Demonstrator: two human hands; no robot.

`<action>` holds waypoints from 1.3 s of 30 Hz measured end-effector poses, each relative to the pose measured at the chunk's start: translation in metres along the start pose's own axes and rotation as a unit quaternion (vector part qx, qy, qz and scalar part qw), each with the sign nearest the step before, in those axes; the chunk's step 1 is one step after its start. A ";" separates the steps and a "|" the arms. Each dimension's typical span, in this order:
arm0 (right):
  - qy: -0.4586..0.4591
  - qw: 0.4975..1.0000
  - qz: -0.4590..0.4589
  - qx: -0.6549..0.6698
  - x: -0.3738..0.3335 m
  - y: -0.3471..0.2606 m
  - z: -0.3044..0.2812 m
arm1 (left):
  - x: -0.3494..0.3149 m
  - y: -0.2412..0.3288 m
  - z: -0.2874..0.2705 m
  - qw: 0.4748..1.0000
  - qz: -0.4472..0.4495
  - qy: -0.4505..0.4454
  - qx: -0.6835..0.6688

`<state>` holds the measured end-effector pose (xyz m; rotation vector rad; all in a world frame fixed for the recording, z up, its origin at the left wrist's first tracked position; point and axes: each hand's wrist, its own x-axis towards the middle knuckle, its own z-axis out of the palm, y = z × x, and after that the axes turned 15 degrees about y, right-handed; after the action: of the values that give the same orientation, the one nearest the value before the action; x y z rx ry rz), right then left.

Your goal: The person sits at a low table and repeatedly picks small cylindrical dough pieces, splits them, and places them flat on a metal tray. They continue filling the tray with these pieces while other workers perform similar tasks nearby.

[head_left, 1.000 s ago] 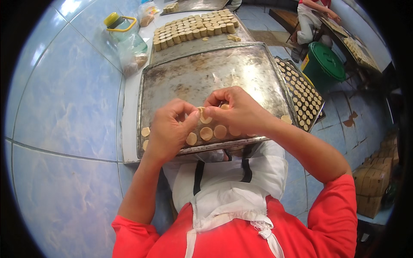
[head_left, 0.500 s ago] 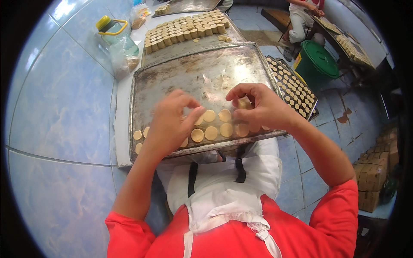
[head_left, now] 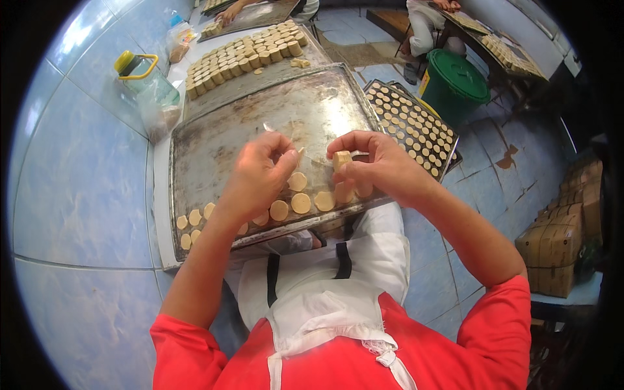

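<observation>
Between my left hand's [head_left: 257, 170] pinched fingertips is a thin pale piece of dough [head_left: 301, 151], seen nearly edge-on. My right hand [head_left: 380, 162] grips a short, stubby cylinder of dough [head_left: 341, 159] between thumb and fingers, a little above the tray. Both hands are over a worn metal baking tray [head_left: 227, 143], fingertips facing each other. Flat dough rounds [head_left: 300, 203] lie in rows along its near edge. One more round [head_left: 298, 181] lies behind them, near my left fingers. My hands and forearms hide some of the rounds.
Many dough cylinders [head_left: 244, 62] stand packed on a tray behind. At right are a tray of dough rounds [head_left: 416, 123], a green lidded bin [head_left: 458, 75] and cardboard boxes [head_left: 552, 247]. A yellow-capped jug [head_left: 149, 84] stands by the tiled wall. Other people work at the back.
The view has shifted, so the scene sits further left. My left hand has come nearer the right, a thin dough piece now visible at its fingertips. The right hand still holds the dough cylinder.
</observation>
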<state>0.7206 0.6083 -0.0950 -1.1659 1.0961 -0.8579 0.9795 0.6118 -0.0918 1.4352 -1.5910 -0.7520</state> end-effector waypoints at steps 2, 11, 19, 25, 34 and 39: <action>0.031 0.999 -0.007 -0.026 -0.004 -0.002 -0.006 | -0.001 -0.002 0.001 0.998 0.056 -0.030 0.001; 0.047 0.997 -0.051 -0.016 -0.007 0.005 -0.002 | 0.005 0.022 0.020 0.994 0.014 -0.099 0.032; 0.057 0.995 -0.058 -0.049 -0.020 0.004 -0.030 | 0.018 0.027 0.035 0.978 0.127 -0.095 0.134; 0.049 0.997 -0.031 -0.043 -0.024 0.001 -0.039 | 0.023 0.035 0.056 0.987 0.037 -0.155 -0.025; 0.100 0.991 -0.083 -0.018 -0.023 0.010 -0.055 | 0.035 0.048 0.068 0.980 0.105 -0.148 0.078; 0.086 0.996 -0.017 -0.020 -0.029 0.001 -0.073 | 0.048 0.060 0.080 0.969 -0.041 -0.242 0.008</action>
<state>0.6428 0.6160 -0.0929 -1.1624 1.2423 -0.9802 0.8813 0.5667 -0.0679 1.4023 -1.9090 -1.2117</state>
